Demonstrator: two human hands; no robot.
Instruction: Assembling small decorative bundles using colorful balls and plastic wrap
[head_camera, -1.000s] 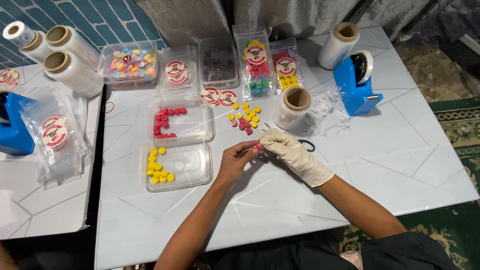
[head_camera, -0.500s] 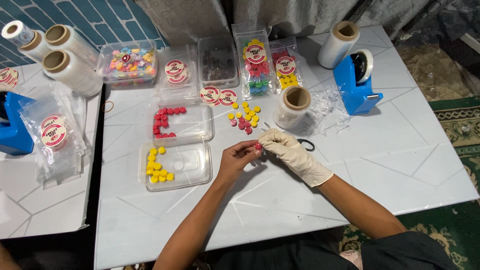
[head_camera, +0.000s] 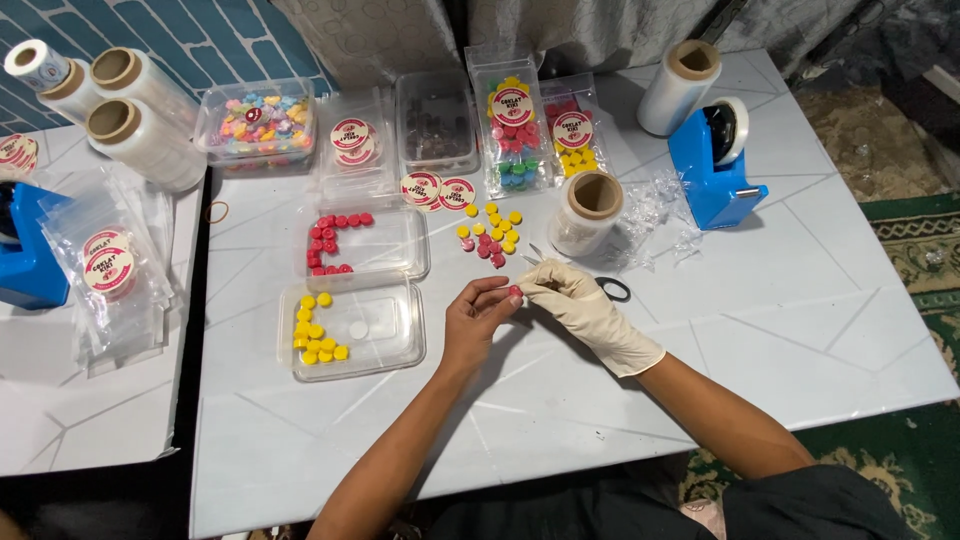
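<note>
My bare left hand (head_camera: 478, 318) and my gloved right hand (head_camera: 580, 302) meet over the middle of the white table (head_camera: 560, 400). Together they pinch a small red round candy (head_camera: 516, 292) between the fingertips. Just behind the hands lies a loose pile of yellow and red candies (head_camera: 488, 232). To the left stand two clear trays: one with red candies (head_camera: 362, 245), one with yellow candies (head_camera: 352, 328). Black scissors (head_camera: 612, 289) lie partly hidden under my right hand.
A roll of clear film (head_camera: 588, 212) stands behind my right hand, with crumpled plastic beside it. A blue tape dispenser (head_camera: 716, 162) sits at the right. Filled candy packs (head_camera: 518, 128) and clear boxes line the back. Film rolls (head_camera: 140, 140) and empty bags (head_camera: 110, 275) lie at left.
Both hands stay together at the same spot, still working on the red candy. Nothing else on the table has moved.
</note>
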